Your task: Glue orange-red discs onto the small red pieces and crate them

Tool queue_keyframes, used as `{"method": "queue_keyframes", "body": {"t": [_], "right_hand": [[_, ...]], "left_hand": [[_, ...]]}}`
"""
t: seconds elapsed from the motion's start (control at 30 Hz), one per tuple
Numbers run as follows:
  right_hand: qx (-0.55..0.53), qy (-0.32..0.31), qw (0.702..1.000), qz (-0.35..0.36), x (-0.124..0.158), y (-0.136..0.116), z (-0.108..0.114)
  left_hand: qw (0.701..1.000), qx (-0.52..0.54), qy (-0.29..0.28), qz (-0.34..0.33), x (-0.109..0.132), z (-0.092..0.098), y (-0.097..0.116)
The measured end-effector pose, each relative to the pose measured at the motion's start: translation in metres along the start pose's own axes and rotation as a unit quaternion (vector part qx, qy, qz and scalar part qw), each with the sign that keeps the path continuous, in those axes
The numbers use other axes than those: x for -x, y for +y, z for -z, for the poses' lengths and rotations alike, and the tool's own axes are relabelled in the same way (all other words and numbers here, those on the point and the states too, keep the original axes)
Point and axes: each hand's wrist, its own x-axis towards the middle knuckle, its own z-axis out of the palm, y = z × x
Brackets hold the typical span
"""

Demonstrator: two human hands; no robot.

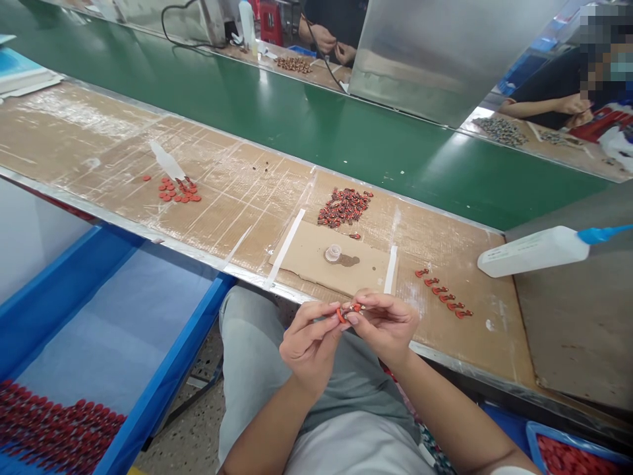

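Observation:
My left hand [310,343] and my right hand [386,323] meet just below the workbench edge, over my lap. Both pinch small red pieces [350,309] between fingertips: the left holds a red disc-like bit, the right a small red-and-metal part. A heap of similar red parts [345,206] lies on the bench beyond a cardboard pad [316,254] with a small clear cap [333,253]. A row of several finished red pieces [444,293] lies to the right of the pad.
Red discs [179,190] and a clear dropper lie at the left. A white squeeze bottle with blue tip [534,249] lies on its side at right. A blue bin [69,396] holds red parts below left. Green conveyor belt [306,125] behind; other people work across it.

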Motion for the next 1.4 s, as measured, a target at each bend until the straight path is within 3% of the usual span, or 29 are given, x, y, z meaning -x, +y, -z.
{"method": "queue_keyframes", "body": {"t": [0.4,0.87,1.4], "right_hand": [[-0.044,-0.029,0.998,-0.021,-0.005,-0.006,0.000],[-0.109,-0.138,0.984,-0.034,-0.012,-0.011,0.005],[-0.148,-0.139,0.975,-0.088,-0.013,-0.009,0.003]], "left_hand": [[1.000,0.024,-0.006,-0.010,-0.002,0.001,0.001],[0.997,0.054,-0.033,-0.033,-0.004,0.004,0.007],[0.995,0.079,-0.054,0.000,-0.004,0.005,0.009]]}}
